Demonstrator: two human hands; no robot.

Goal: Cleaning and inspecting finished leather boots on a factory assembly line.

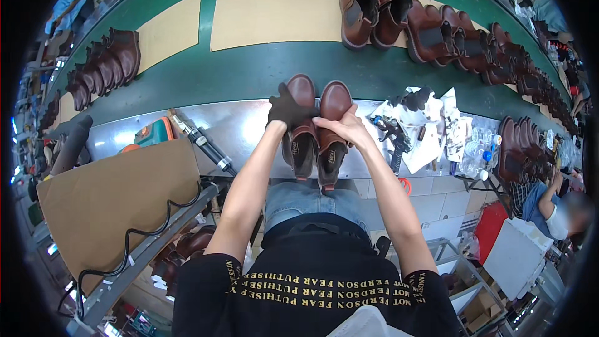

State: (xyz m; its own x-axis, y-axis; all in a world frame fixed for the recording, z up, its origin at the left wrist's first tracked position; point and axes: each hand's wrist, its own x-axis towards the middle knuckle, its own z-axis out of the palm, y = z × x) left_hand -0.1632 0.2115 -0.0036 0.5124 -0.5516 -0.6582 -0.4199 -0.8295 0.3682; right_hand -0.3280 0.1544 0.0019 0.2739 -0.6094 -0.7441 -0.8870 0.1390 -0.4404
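Observation:
A pair of brown leather ankle boots stands side by side in front of me at the edge of the metal worktop point(248, 126), toes pointing away. My left hand point(285, 110), in a dark glove, is closed round the instep of the left boot point(301, 90). Bare, my right hand point(348, 128) grips the right boot point(335, 97) at its outer side, thumb across the instep. The hands nearly meet between the two boots. Dark linings and pull tabs show at their openings, which face me.
Beyond the worktop runs a green belt point(249, 75) with cardboard strips point(268, 15) and several brown boots point(430, 31). A black-handled tool point(394, 140), stained white cloth point(423, 118) and plastic bottles point(479, 153) lie right. A cylindrical tool point(209, 148) and cardboard sheet point(118, 206) are left. A person sits far right.

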